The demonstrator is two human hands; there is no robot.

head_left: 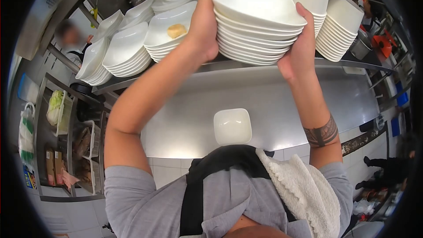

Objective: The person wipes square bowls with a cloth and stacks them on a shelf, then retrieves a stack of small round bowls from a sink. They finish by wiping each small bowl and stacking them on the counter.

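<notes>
Bowls (pixel 257 22) of smooth white glazed ceramic, squarish with rounded corners, sit nested in a tall stack that you hold raised between both hands, level with the steel shelf (pixel 264 64). Your left hand (pixel 203 24) clamps the stack's left flank, palm flat against the rims, thumb hooked over the top bowl's edge; the other fingers lie behind the stack and you cannot tell how they sit. Your right hand (pixel 299 46) presses the right flank, fingers together and curled up along the rims, the heel of the palm under the lowest bowl. A dark banded tattoo (pixel 321 133) circles that forearm.

On the shelf to the left stand further stacks of like white dishes (pixel 128 50), broader and shallower, tilted toward you; one stack (pixel 169 28) carries a small pale yellowish lump (pixel 176 31) in its top dish. To the right rise two taller stacks of deep white bowls (pixel 341 24).

Below, a single white square bowl (pixel 232 125) rests upright on the brushed steel counter (pixel 273 101), well apart from the held stack. A nubbly off-white towel (pixel 304 189) hangs over your right shoulder, over a grey shirt and black apron strap. At far left a wire rack (pixel 66 141) holds bagged greens and cardboard boxes. Another person (pixel 70 37) stands beyond the shelf, blurred.
</notes>
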